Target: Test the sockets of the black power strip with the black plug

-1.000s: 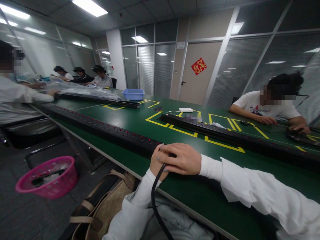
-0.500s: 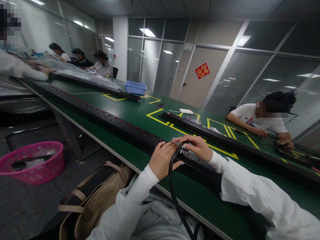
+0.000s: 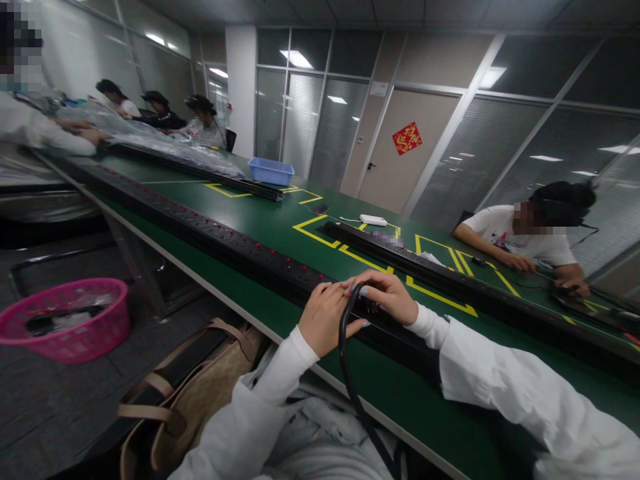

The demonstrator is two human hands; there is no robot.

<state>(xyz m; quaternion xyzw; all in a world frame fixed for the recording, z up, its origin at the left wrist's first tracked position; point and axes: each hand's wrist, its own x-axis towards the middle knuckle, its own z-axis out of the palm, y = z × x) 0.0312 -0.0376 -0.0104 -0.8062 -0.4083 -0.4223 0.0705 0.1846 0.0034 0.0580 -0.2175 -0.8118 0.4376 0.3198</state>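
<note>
A long black power strip (image 3: 225, 243) with a row of sockets and red spots lies along the green table. My left hand (image 3: 325, 319) wraps over it, thumb on the near side and fingers on top. Close to those fingertips, my right hand (image 3: 386, 297) is closed on the upper bend of a thick black cable (image 3: 344, 360). From there the cable loops down past my left hand and over the table edge. The cable's end is hidden under the fingers.
A second black strip (image 3: 470, 283) lies farther back, a co-worker (image 3: 530, 233) behind it. A blue bin (image 3: 271, 172) and plastic-wrapped strips (image 3: 170, 157) are beyond. On the left are a person's sleeve (image 3: 45, 130), a pink basket (image 3: 95, 333) and a handbag (image 3: 195, 393).
My right hand has shifted slightly left and in toward my left hand, drawing the cable's bend over a little. My left hand stays nearly where it was on the strip.
</note>
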